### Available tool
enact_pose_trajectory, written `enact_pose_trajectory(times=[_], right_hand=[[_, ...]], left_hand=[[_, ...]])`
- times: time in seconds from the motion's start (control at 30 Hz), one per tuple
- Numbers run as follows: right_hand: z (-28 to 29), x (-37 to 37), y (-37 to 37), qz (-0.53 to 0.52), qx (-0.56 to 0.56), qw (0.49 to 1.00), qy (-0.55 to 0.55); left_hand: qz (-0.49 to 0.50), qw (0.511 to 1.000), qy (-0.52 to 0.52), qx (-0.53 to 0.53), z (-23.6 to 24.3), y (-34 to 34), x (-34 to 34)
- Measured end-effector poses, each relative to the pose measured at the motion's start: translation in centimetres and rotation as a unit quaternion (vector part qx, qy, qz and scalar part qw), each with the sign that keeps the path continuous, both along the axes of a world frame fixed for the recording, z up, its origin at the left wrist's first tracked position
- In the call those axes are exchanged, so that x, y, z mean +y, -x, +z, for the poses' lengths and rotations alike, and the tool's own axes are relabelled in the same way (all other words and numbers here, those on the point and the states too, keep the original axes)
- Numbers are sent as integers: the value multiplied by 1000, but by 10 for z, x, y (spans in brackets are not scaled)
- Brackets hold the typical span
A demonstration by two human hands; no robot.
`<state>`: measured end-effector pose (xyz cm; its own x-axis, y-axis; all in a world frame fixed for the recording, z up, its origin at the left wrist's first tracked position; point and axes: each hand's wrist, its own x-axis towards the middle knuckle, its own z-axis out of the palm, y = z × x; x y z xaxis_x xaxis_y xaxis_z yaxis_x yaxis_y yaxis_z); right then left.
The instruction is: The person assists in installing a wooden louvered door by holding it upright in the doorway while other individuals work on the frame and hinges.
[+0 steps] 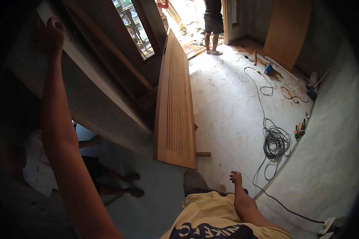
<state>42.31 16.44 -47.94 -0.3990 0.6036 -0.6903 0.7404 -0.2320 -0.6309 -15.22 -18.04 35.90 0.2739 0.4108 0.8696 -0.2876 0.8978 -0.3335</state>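
My left hand (54, 34) is raised at the upper left by the pale edge of a wall or frame (79, 61); its fingers are curled on something small that I cannot make out. Below it, my right hand (235, 177) hangs beside my body over the tiled floor, fingers slightly bent and apart, holding nothing. In front of me a wooden slatted door panel (173, 103) stands on its long edge, angled away toward the bright doorway, with a short wood piece (203, 153) on the floor at its near end.
A person (44, 159) is below my left arm; another person (213, 22) stands in the doorway. A second panel (285, 28) leans at back right. Coiled cable (276, 141), a blue power tool (269, 69), hand tools (300, 129) and a power strip (327, 227) lie along the right wall.
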Motion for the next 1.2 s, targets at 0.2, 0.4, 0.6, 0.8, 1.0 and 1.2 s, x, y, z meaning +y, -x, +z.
enact_pose_trajectory(times=[0.2, 0.4, 0.6, 0.8, 1.0, 1.2], right_hand=[[-3, 2, 0, -7, 1, 1000, 6], [-2, 2, 1, -4, -17, 1000, 17], [-6, 3, 2, -8, -14, 1000, 7], [-18, 4, 2, 6, -16, 1000, 1], [-19, 5, 2, 20, -30, 999, -18], [-12, 4, 5, 12, -36, 999, -17]], left_hand=[[17, 1000, -13, -2, 0, -3, 4], [28, 999, -26, -6, -5, -11, 9], [15, 999, -31, -29, -7, -18, 13], [30, 998, -39, -29, -13, -28, 14], [33, 998, -42, -30, -16, -45, 25], [30, 997, -56, -45, -16, -46, 24]])
